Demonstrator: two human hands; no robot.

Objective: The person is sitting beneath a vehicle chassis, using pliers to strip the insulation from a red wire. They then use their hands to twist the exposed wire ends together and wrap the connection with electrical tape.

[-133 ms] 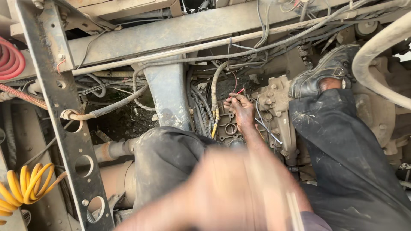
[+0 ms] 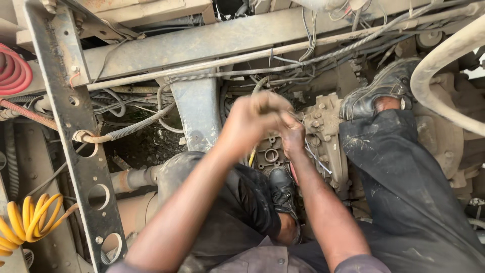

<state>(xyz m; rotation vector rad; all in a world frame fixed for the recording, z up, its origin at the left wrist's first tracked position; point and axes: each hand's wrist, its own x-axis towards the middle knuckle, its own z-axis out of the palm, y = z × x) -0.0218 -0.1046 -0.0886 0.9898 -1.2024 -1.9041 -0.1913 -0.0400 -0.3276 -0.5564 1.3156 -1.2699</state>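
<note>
Looking down into a grimy truck chassis, I see my left hand point(image 2: 252, 119), blurred and clenched, meeting my right hand point(image 2: 292, 134), fingers curled, over the metal housing point(image 2: 323, 126) at centre; what they grasp I cannot tell. Loose wires point(image 2: 313, 154) just beside could snag, I judge.

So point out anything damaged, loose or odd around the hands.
Nothing is clearly broken. Thin loose wires stick out untidily beside the right hand at the grimy metal housing. The left hand is motion-blurred, so what its fingers hold cannot be told.
</note>
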